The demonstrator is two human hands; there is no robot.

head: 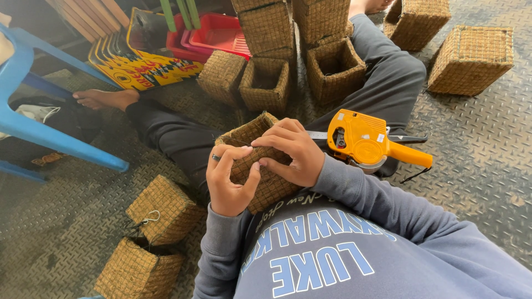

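Person seated on metal floor [487,166]; one woven basket [260,166] held in lap; left hand [230,180] closed on its near side, thumb and fingers pinching the weave; right hand [291,152] curled over the rim, fingertips pressing; yellow label gun [366,144] rests on right thigh, unheld; other baskets stand ahead [266,83] and at left [160,210]; judged mid-batch, finished count cannot be told

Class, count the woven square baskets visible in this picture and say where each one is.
11: one in both hands; two lower left; six stacked centre-top; two top right. Others may be hidden.
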